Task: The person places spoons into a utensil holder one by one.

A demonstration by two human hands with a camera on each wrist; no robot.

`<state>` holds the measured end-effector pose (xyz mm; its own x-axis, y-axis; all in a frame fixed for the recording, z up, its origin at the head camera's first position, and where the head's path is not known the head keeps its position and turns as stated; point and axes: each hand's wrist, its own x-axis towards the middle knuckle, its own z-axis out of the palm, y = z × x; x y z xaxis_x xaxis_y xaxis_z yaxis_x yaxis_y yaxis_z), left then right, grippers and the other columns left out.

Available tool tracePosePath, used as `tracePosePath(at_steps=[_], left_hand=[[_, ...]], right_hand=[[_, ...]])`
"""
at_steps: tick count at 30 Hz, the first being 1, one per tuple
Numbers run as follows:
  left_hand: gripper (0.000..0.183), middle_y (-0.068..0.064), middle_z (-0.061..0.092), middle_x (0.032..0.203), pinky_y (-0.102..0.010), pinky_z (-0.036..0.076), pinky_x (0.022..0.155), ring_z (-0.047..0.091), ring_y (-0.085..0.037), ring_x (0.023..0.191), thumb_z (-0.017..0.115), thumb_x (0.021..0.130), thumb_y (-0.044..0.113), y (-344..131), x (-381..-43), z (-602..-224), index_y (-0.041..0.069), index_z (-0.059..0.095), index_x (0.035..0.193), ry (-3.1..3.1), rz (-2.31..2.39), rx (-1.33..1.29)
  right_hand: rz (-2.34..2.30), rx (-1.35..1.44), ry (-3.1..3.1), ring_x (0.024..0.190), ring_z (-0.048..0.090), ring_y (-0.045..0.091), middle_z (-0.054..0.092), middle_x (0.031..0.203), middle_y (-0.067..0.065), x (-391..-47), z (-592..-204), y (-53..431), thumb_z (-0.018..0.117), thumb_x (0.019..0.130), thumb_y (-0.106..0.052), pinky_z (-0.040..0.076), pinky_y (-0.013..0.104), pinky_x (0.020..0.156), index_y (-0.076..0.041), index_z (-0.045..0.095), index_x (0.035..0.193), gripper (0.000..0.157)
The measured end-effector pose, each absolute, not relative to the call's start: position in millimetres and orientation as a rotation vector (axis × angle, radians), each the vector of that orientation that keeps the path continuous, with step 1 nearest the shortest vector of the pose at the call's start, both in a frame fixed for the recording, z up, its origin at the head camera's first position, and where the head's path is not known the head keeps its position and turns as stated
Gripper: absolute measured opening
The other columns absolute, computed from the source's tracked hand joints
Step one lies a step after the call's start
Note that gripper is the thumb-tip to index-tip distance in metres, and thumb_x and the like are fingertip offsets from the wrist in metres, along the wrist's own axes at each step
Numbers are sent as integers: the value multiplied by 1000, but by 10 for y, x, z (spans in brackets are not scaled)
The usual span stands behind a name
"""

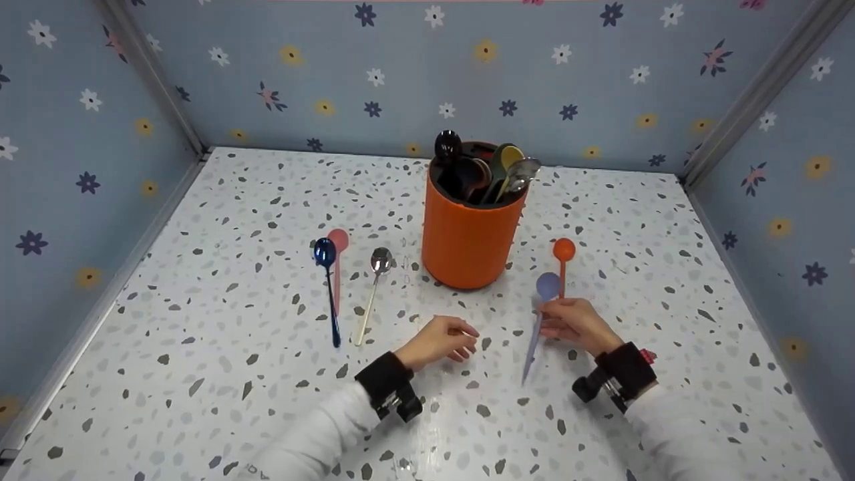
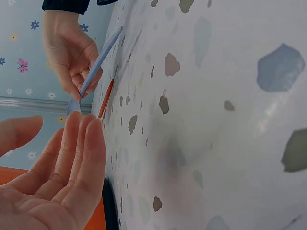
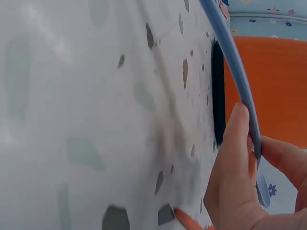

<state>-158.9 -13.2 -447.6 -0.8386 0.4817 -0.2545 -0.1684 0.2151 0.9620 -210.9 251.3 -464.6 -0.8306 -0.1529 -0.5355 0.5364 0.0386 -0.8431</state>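
Observation:
My right hand (image 1: 576, 324) pinches a lavender spoon (image 1: 548, 286) near its bowl, between thumb and fingers. In the right wrist view the spoon's handle (image 3: 235, 60) slants up and away from the fingertips, off the table. An orange spoon (image 1: 564, 250) lies on the table just beyond that hand, its lower handle hidden by it. My left hand (image 1: 441, 339) hovers in front of the orange utensil holder (image 1: 469, 244), fingers loosely bent and holding nothing; its palm and extended fingers (image 2: 64, 167) show in the left wrist view.
Left of the holder lie a dark blue spoon (image 1: 325, 253), a pink spoon (image 1: 338, 239) partly beneath it, and a silver spoon (image 1: 381, 260) with a cream handle. Several spoons (image 1: 523, 172) stand in the holder. Floral panels (image 1: 427, 73) wall in the speckled table (image 1: 267, 401).

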Motion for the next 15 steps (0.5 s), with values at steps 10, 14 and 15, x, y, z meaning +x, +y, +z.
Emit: tracePosePath(at_steps=[10,14,15], left_hand=[[26,-22,63,89,-38,55,65,62,-34,77,54,83,6,-61,-1644,-4748,-8,57,105,1990,1646,207],[25,-24,63,89,-38,55,62,63,-33,73,56,83,9,-36,-1605,-4756,-7,58,103,1963,1661,182],[25,-24,62,89,-37,55,62,63,-33,73,56,83,10,-29,-1596,-4760,-7,58,102,1947,1673,177]], right_hand=[[-1883,353,1769,75,62,17,62,82,9,-2013,-4672,2174,55,86,-6,53,32,75,13,47,112,34],[-1910,331,1707,77,61,17,61,83,9,-1966,-4658,2081,56,86,-6,53,32,77,15,44,116,38],[-1918,331,1690,77,61,18,61,84,10,-1953,-4648,2061,56,86,-6,53,32,77,15,43,117,40]])
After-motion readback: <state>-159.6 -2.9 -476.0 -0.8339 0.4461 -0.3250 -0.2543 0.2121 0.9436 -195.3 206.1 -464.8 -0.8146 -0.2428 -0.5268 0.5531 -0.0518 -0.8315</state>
